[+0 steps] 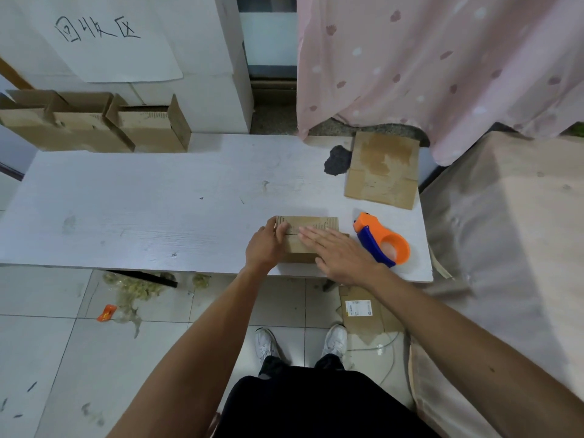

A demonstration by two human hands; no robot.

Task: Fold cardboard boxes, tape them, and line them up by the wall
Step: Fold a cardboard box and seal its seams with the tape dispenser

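Right now my left hand (265, 245) grips the left end of the small box (316, 222), its fingers (281, 230) curled round that edge, while my right hand (343, 256) lies flat on top, straight and relaxed, pressing the flaps down rather than grasping anything. The box sits at the near edge of the desk (158, 210), directly under both hands, with its long side running left to right in front of me. Just to the right of it, beside my right wrist, lies the orange and blue tape dispenser (384, 241). It is on the right hand's side, so I judge that hand the one to reach for it while the left keeps the box closed. Further back on the right lies a flattened piece of cardboard (382, 172), not yet folded. At the far left, a row of finished boxes (94, 128) stands against the white wall (202, 74), well apart from my hands.
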